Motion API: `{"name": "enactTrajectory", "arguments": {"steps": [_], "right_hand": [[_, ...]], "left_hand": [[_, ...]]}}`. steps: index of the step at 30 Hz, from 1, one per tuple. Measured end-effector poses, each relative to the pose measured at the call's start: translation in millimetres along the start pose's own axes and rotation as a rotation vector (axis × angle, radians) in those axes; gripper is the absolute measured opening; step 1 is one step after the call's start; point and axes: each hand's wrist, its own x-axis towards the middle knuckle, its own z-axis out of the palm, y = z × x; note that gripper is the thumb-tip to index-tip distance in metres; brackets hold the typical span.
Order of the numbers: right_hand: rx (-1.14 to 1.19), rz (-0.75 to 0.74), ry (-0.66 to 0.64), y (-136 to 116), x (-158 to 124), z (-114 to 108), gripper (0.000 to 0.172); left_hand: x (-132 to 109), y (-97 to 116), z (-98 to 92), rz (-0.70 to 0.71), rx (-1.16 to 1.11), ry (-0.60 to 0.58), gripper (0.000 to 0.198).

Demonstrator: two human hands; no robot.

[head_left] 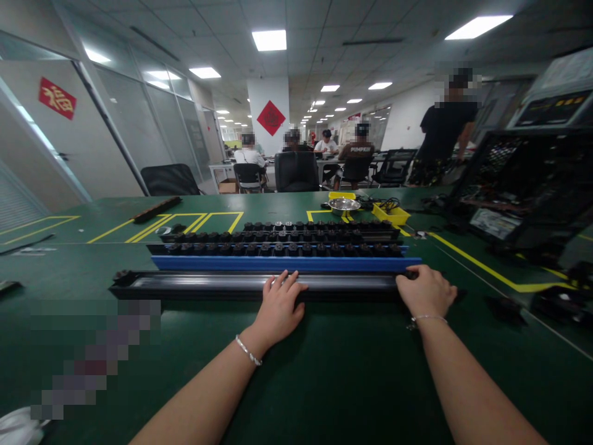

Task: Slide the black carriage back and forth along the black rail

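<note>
A long black metal profile (pixel 194 283) with a shiny channel along its top lies crosswise on the green table in front of me. My left hand (pixel 281 309) rests on its middle, fingers stretched out across the near side and top. At the profile's right end, my right hand (pixel 427 290) has its fingers wrapped round it; that end is partly hidden beneath the hand. Just behind lies a blue strip (pixel 287 264), and past it stand rows of black round socket-like pieces (pixel 291 249).
Farther back are a metal bowl (pixel 344 206), a yellow bin (pixel 391 214) with cables and, at left, a dark bar (pixel 157 209). An open equipment case (pixel 504 185) stands at right. Yellow tape marks the green tabletop (pixel 324 383). Several people sit or stand beyond.
</note>
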Motion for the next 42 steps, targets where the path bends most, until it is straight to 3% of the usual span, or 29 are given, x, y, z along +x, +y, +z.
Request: {"name": "enactTrajectory", "arguments": {"steps": [14, 28, 42], "right_hand": [[0.058, 0.062, 0.043, 13, 8, 1, 0.033], [0.102, 0.164, 0.001, 29, 19, -1, 0.039], [0.199, 0.388, -0.085, 33, 27, -13, 0.043]], "left_hand": [[0, 1, -1.6, -0.005, -0.001, 0.001, 0.04], [0, 1, -1.6, -0.006, 0.0, 0.0, 0.039], [-1, 1, -1.6, -0.01, -0.001, -0.003, 0.039]]}}
